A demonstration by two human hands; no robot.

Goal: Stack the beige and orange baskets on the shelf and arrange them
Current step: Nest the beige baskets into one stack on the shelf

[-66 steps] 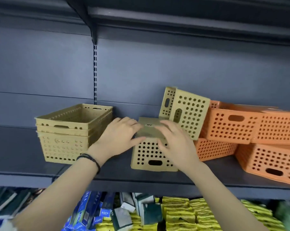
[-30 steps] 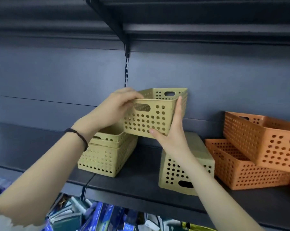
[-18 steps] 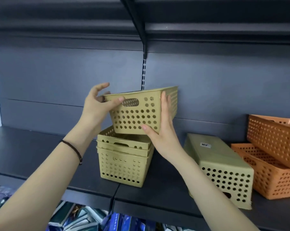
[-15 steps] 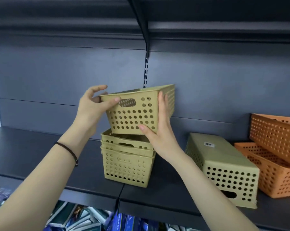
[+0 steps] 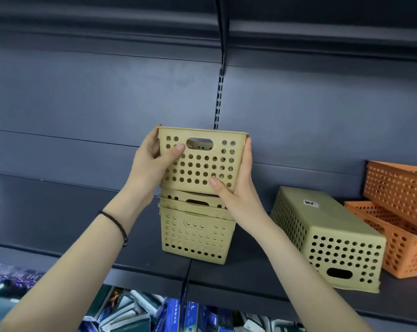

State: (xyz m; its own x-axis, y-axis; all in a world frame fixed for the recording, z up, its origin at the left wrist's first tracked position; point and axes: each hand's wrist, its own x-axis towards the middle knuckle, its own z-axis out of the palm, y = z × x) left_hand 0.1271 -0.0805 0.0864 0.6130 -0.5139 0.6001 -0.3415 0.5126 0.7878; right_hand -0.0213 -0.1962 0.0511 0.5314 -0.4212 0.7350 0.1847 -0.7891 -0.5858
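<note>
I hold a beige perforated basket (image 5: 202, 161) upright with both hands, its bottom right at the rim of a stack of nested beige baskets (image 5: 195, 233) on the dark shelf (image 5: 59, 212). My left hand (image 5: 152, 164) grips its left side, my right hand (image 5: 238, 185) its right side and lower corner. Another beige basket (image 5: 322, 236) lies upside down to the right. Orange baskets (image 5: 399, 224) sit at the far right, one tilted on top of another.
A dark upper shelf (image 5: 298, 25) overhangs, with a slotted upright (image 5: 218, 99) on the back panel behind the held basket. Below the shelf edge lie packaged goods (image 5: 155, 312) in blue and dark wrappers.
I lifted the beige basket from the right side, carried it left, levelled it and lowered it over the beige stack. The view has turned to face the stack.
</note>
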